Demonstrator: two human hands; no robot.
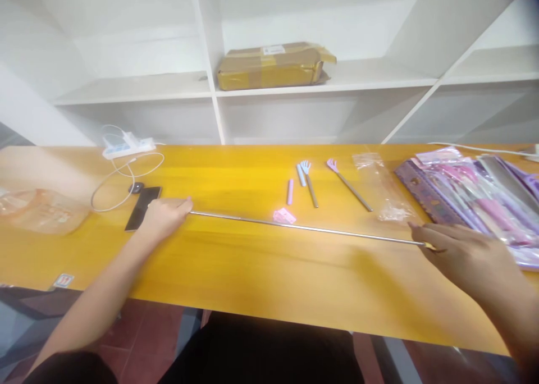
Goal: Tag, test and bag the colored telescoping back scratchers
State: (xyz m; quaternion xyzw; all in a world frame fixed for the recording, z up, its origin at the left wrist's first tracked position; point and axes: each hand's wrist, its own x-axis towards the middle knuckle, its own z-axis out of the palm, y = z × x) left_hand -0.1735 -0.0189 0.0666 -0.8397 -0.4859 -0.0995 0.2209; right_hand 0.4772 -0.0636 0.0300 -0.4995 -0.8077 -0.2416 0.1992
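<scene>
A thin telescopic metal rod (303, 228) stretches across the table in front of me, drawn out long and sloping slightly down to the right. My left hand (166, 218) is closed round its left end, beside a dark phone (143, 207). At the other end, my right hand (467, 252) grips the rod, and a small yellowish bit shows at its fingers. Behind the rod lie a blue claw-headed back scratcher (310, 184) and a purple one (349, 184). Near them are a blue handle sleeve (301, 175), a purple sleeve (290, 192) and a pink paper piece (284, 216).
Packaged pink and purple items (484, 199) are piled at the right. A clear plastic bag (385, 193) lies beside them. On the left are a power strip (128, 147) with a white cable and an orange-tinted plastic bag (44, 210). A taped cardboard box (272, 67) sits on the shelf.
</scene>
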